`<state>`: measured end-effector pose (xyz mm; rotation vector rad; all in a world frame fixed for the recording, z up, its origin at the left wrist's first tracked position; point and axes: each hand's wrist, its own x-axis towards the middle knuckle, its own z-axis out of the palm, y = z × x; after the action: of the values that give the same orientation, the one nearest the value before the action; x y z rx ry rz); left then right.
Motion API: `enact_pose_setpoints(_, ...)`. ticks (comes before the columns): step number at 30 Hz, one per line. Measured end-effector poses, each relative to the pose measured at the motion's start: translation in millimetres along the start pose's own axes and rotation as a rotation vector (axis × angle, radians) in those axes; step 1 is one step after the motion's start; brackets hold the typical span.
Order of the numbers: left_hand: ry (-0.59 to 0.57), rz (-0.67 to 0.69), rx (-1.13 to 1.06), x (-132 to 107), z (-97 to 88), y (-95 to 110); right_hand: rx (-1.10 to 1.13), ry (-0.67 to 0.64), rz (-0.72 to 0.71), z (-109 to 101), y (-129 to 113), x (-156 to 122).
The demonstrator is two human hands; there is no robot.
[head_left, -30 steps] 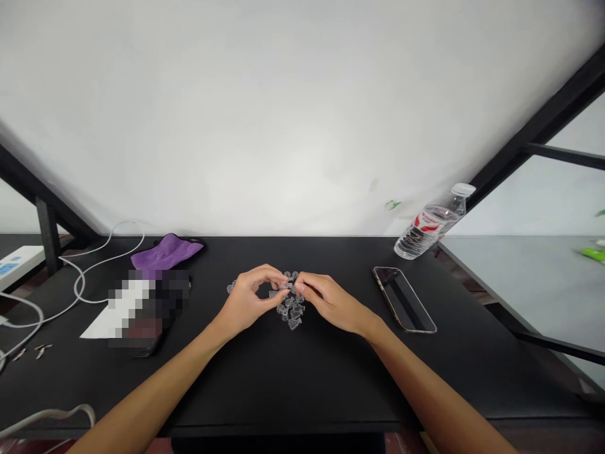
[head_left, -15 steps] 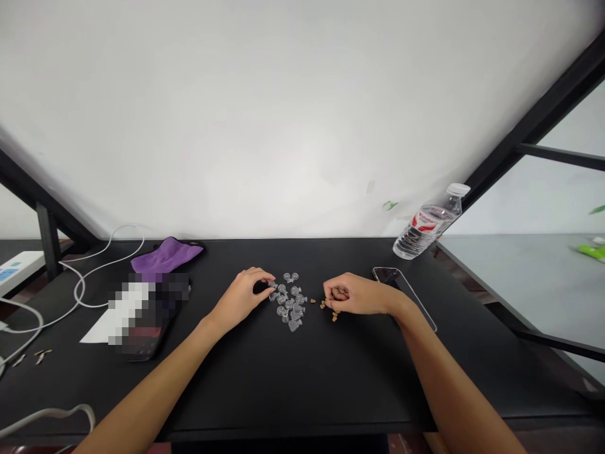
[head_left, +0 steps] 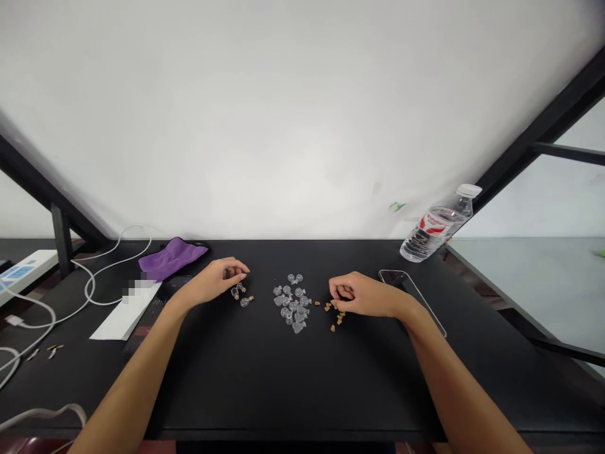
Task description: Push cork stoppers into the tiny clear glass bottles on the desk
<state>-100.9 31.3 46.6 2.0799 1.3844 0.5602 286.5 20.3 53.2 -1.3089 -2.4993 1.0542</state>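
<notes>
A pile of several tiny clear glass bottles (head_left: 291, 304) lies in the middle of the black table (head_left: 283, 378). Left of the pile lie two or three corked little bottles (head_left: 241, 296), right under the fingertips of my left hand (head_left: 215, 282), whose fingers are curled; whether it holds one I cannot see. Several small brown corks (head_left: 333, 314) lie right of the pile. My right hand (head_left: 362, 295) rests over them with fingers pinched together, seemingly on a cork.
A phone (head_left: 411, 296) lies face up beside my right wrist, a tilted water bottle (head_left: 437, 224) behind it. At the left are a purple cloth (head_left: 172, 257), a white paper (head_left: 125, 315), white cables (head_left: 94, 277) and a power strip (head_left: 23, 268).
Both hands left the bottle pile: the left moved left to the corked bottles, the right moved right onto the corks. The view shifted slightly.
</notes>
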Motion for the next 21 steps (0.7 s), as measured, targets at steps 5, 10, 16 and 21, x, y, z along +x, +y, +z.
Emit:
enact_pose_setpoints(5, -0.212, -0.013, -0.067, -4, -7.0, -8, -0.007, 0.024, -0.017, 4, 0, 3)
enact_pose_setpoints(10, -0.134, -0.002, -0.093, -1, 2.8, -6, 0.003, 0.045, -0.037, 6, -3, 4)
enact_pose_setpoints(16, 0.062, 0.136, -0.214, 5, 24.4, 11, 0.067, 0.099, -0.104, 19, -21, 12)
enact_pose_setpoints(21, 0.169, 0.335, -0.394, 2, 50.1, 42, 0.255, 0.178, -0.180, 37, -50, 17)
